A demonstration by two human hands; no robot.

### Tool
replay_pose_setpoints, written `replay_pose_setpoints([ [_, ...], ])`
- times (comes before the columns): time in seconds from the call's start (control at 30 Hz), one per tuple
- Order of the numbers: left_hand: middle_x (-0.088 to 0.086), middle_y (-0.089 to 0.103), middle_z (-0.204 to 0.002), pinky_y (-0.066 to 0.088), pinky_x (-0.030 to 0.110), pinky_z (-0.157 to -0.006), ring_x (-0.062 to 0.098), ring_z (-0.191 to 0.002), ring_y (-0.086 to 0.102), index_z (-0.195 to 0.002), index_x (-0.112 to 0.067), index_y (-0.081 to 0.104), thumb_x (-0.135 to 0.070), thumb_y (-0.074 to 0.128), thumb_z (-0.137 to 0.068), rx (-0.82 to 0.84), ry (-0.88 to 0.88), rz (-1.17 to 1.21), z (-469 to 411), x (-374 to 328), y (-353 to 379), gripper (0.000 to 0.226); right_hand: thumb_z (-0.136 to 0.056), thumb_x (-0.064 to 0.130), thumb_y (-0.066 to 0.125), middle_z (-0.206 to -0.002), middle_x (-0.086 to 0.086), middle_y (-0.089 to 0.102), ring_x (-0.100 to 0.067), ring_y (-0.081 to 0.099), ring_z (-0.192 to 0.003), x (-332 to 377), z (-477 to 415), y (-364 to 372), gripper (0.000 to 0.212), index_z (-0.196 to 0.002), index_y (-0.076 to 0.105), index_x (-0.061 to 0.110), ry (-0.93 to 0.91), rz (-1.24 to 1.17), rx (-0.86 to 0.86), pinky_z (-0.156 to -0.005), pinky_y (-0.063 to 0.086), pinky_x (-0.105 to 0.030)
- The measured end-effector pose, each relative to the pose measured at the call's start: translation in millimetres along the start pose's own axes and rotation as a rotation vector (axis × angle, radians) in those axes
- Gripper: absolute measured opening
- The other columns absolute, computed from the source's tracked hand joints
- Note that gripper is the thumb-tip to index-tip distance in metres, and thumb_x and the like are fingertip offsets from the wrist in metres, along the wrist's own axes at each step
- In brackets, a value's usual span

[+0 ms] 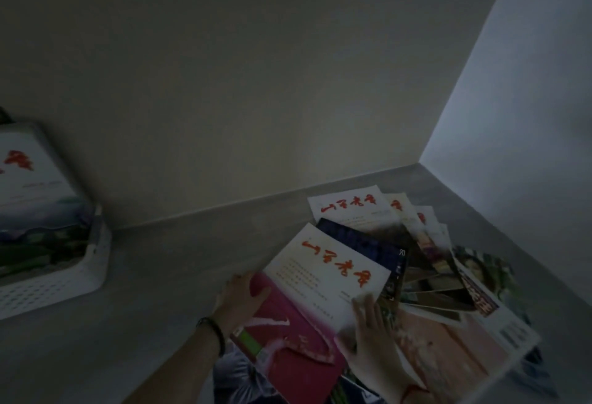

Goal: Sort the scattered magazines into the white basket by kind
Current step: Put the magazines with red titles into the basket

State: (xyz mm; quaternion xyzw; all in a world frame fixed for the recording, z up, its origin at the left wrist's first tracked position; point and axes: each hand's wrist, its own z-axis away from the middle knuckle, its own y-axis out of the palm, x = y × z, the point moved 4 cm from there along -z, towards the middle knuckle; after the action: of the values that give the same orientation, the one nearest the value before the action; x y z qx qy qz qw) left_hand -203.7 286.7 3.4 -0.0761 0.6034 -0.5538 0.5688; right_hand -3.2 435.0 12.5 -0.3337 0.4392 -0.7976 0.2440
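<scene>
dim head view of a grey tabletop (153, 275) set in a wall corner. the white basket (64, 278) stands at the far left, well apart from the pile, and already holds at least one magazine (28, 173) with red brush lettering on a pale cover. the scattered magazines (426, 262) lie fanned and overlapping at lower right. on top of them is a white-and-pink magazine (320, 285) with the same red lettering, tilted off the pile. the left hand (243, 298), a dark bracelet (216, 333) at its wrist, is clamped on the magazine's left edge, thumb over the cover and fingers apparently beneath. the right hand (368, 333) lies with fingers spread across the lower right part of the cover; whether it grips the edge or only presses flat cannot be told. beneath sit a dark blue magazine (365, 243) and a large pale one (464, 333) with a landscape cover.

handling, as a judgement: each issue looks thin, light and limp, with a glossy cover likely to slide on its neighbours. a hold at one corner would let it droop and fan open. the better hold is along the bound edge, or at two opposite edges as here, with the neighbours held down while it is drawn off, since overlapping copies may drag along.
</scene>
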Motion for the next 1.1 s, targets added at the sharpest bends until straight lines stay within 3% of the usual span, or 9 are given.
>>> replay_pose_setpoints([
  [0.13,0.007,0.058,-0.129,0.047,0.026,-0.089,0.012,-0.102,0.057,-0.122,-0.018,0.050,-0.033,0.058,-0.087,0.055,-0.041,0.203,-6.8,-2.9,0.8,0.039,-0.089,0.050,0.044,-0.155,-0.009,-0.018,-0.028,-0.011,-0.144,-3.8,-8.8,-0.7,0.080,-0.146,-0.004,0.022,-0.056,-0.078,-0.019,-0.118,0.006,-0.041],
  [0.27,-0.002,0.058,-0.124,0.051,0.018,-0.086,0.004,-0.102,0.057,-0.120,-0.028,0.048,-0.017,0.050,-0.092,0.154,0.026,0.416,-2.8,-11.7,-1.4,0.029,-0.084,0.038,0.060,-0.156,-0.002,-0.014,-0.021,-0.004,-0.145,-8.7,-14.2,-6.7,0.087,-0.145,-0.001,0.024,-0.074,-0.351,-0.070,-0.117,0.018,-0.038],
  [0.33,-0.009,0.061,-0.112,0.050,0.007,-0.072,-0.005,-0.092,0.057,-0.107,-0.037,0.051,-0.014,0.049,-0.093,0.099,0.044,0.534,5.1,-19.8,-11.7,0.027,-0.081,0.028,0.066,-0.157,-0.002,0.000,-0.021,0.008,-0.144,-7.1,-16.8,-14.3,0.092,-0.146,0.000,0.022,-0.075,-0.594,-0.175,-0.116,0.021,-0.040],
  [0.4,-0.003,0.065,-0.102,0.051,0.010,-0.070,-0.006,-0.082,0.063,-0.098,-0.033,0.056,-0.005,0.049,-0.092,-0.012,0.090,0.626,13.2,-29.2,-29.2,0.029,-0.080,0.017,0.067,-0.153,0.000,0.019,-0.024,0.025,-0.139,-2.4,-21.5,-25.5,0.094,-0.146,0.000,0.024,0.028,-0.971,-0.215,-0.113,0.027,-0.044],
  [0.5,0.001,0.064,-0.090,0.052,0.012,-0.066,-0.005,-0.072,0.064,-0.094,-0.018,0.057,0.006,0.047,-0.089,-0.161,0.170,0.812,28.5,-34.6,-62.4,0.026,-0.084,0.024,0.063,-0.145,-0.005,0.039,-0.027,0.043,-0.126,17.4,-33.3,-35.2,0.068,-0.141,0.026,0.023,0.133,-1.250,-0.099,-0.107,0.036,-0.048],
  [0.63,-0.008,0.072,-0.082,0.055,0.014,-0.063,0.001,-0.074,0.068,-0.096,-0.017,0.058,0.002,0.050,-0.089,-0.229,0.177,0.943,51.6,-17.1,-108.7,0.022,-0.087,0.017,0.059,-0.125,-0.009,0.058,-0.028,0.056,-0.111,71.2,-35.4,-57.0,0.035,-0.121,0.054,0.014,-0.049,-1.241,0.010,-0.101,0.043,-0.052],
  [0.8,0.001,0.073,-0.094,0.058,0.030,-0.073,0.017,-0.082,0.070,-0.090,-0.024,0.067,-0.012,0.058,-0.087,-0.419,0.038,0.973,88.8,44.3,-177.8,0.015,-0.083,0.014,0.064,-0.102,-0.008,0.066,-0.008,0.058,-0.076,166.9,-32.0,-83.1,0.028,-0.110,0.060,0.006,-0.321,-0.775,-0.140,-0.060,0.045,-0.019],
  [0.9,0.005,0.069,-0.101,0.057,0.020,-0.064,0.008,-0.074,0.069,-0.105,-0.011,0.067,-0.016,0.058,-0.088,-0.516,-0.004,0.733,105.7,87.3,-229.6,0.020,-0.082,0.020,0.065,-0.086,-0.001,0.065,0.006,0.051,-0.063,237.1,-27.8,-91.3,0.028,-0.106,0.064,0.006,-0.459,-0.607,-0.271,-0.048,0.038,-0.010],
  [1.1,0.011,0.064,-0.105,0.056,0.014,-0.058,0.004,-0.064,0.065,-0.110,0.006,0.062,0.000,0.058,-0.085,-0.755,0.012,0.704,133.7,148.4,-335.5,0.026,-0.091,0.010,0.049,-0.116,-0.015,0.065,-0.026,0.061,-0.101,383.7,-22.1,-106.7,0.027,-0.113,0.061,0.002,-0.721,-0.521,-0.343,-0.063,0.036,-0.018],
])
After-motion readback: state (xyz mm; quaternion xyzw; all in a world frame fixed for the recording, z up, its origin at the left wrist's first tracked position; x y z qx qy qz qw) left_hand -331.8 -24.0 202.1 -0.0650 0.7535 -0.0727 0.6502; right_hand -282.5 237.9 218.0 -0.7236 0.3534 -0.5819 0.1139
